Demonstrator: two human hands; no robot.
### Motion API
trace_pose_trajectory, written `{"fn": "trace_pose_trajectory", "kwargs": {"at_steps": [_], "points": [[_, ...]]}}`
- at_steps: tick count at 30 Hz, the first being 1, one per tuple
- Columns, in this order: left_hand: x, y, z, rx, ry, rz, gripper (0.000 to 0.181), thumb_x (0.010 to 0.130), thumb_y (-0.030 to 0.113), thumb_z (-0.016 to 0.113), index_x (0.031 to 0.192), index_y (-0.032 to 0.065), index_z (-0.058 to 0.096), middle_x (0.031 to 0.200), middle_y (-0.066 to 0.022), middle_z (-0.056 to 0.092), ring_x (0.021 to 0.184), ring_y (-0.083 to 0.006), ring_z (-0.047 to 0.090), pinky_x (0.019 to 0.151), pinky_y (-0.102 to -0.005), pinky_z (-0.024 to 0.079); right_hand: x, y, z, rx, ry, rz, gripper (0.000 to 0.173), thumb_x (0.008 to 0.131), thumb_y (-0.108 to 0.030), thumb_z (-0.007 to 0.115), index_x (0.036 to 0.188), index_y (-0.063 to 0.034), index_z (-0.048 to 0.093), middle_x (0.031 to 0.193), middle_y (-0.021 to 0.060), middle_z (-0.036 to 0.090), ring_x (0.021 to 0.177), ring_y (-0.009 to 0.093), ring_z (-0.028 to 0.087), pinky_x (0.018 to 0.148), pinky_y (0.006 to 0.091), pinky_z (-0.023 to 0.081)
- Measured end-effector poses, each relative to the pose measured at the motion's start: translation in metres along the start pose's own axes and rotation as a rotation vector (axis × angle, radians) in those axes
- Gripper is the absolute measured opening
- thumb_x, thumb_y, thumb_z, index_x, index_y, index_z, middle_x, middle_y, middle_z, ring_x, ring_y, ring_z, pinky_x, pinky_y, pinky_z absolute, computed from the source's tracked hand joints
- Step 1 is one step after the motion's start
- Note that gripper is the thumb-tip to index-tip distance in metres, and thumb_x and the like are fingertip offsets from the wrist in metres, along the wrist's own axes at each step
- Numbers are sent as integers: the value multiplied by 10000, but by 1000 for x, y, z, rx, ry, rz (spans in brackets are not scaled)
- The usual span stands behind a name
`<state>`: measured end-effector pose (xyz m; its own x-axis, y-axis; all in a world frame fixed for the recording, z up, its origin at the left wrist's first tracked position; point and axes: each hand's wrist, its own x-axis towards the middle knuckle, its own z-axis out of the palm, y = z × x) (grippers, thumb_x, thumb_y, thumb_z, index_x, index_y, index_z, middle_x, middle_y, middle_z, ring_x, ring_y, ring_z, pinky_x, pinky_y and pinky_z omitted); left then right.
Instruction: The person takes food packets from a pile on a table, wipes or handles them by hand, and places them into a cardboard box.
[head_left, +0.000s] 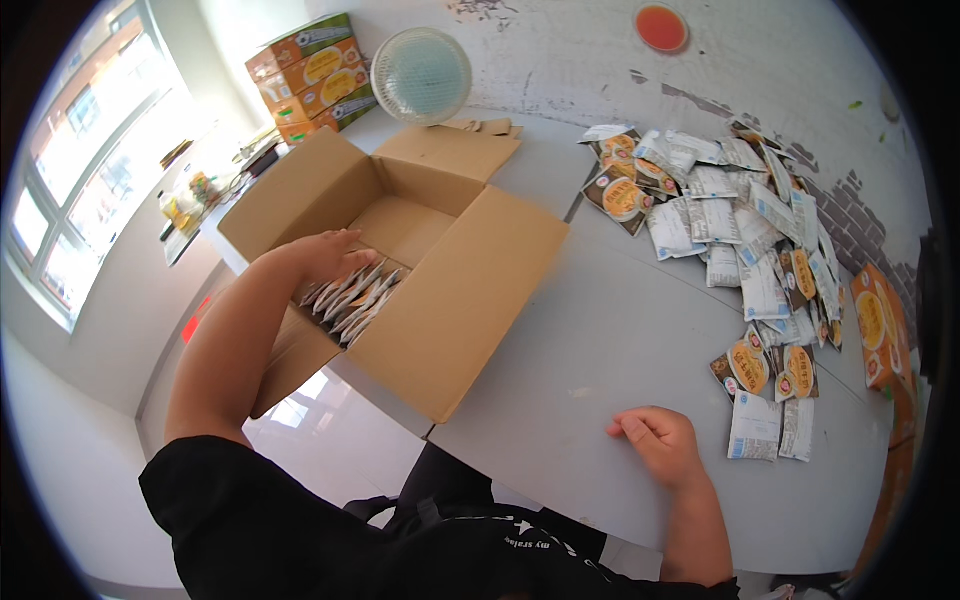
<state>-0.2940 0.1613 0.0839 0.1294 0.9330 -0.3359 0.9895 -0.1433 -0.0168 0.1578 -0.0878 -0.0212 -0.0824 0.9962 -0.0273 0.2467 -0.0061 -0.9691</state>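
Observation:
An open cardboard box (461, 300) stands on the grey table, its flaps spread outward. Inside its near end, several flat sachets (352, 300) stand on edge in rows. My left hand (330, 255) reaches into the box, at the far end of those rows; its fingertips touch or hover over the sachets, and whether it grips one cannot be told. My right hand (660, 442) rests on the tabletop with curled fingers and nothing visible in it. To its right lie loose sachets (754, 424), and beyond them spreads a large heap of sachets (712, 217), some white side up, some brown and orange.
Printed orange cartons (322, 75) are stacked at the back left, beside a round mesh-covered fan (421, 75). Another orange carton (881, 330) stands at the table's right edge. A window (97, 142) and a sill with bottles (176, 210) are at left. Behind the table is a wall.

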Motion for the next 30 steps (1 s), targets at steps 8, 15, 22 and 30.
{"fn": "trace_pose_trajectory", "kwargs": {"at_steps": [8, 15, 22, 30], "points": [[22, 48, -29, 91, 41, 180, 596, 934, 493, 509, 1333, 51, 509, 1398, -199, 459, 1352, -330, 368, 1124, -397, 287, -3, -9, 6, -61, 19, -23, 207, 913, -202, 608, 942, -16, 693, 918, 99, 704, 841, 183, 661, 763, 304, 515], [67, 214, -40, 0, 374, 662, 425, 924, 375, 558, 1243, 95, 585, 1260, -122, 588, 1211, -288, 504, 1030, -382, 403, -2, -9, 6, -505, 47, -362, 175, 841, -197, 653, 903, -38, 694, 802, 103, 689, 740, 288, 654, 704, 387, 523], [137, 332, -1, 94, 404, 571, 764, 880, 580, 544, 1454, 120, 336, 1530, -110, 283, 1368, -310, 340, 1073, -443, 356, 1, -12, 1, -590, 76, -462, 156, 811, -193, 686, 871, -49, 684, 791, 83, 691, 710, 263, 655, 658, 375, 515], [183, 387, 28, -147, 326, 291, 1015, 763, 654, 622, 1509, 112, 197, 1571, -114, 174, 1437, -347, 175, 1089, -541, 289, 3, -3, -1, -621, 80, -492, 166, 835, -215, 676, 863, -52, 677, 773, 67, 683, 699, 239, 655, 657, 353, 511]]}}
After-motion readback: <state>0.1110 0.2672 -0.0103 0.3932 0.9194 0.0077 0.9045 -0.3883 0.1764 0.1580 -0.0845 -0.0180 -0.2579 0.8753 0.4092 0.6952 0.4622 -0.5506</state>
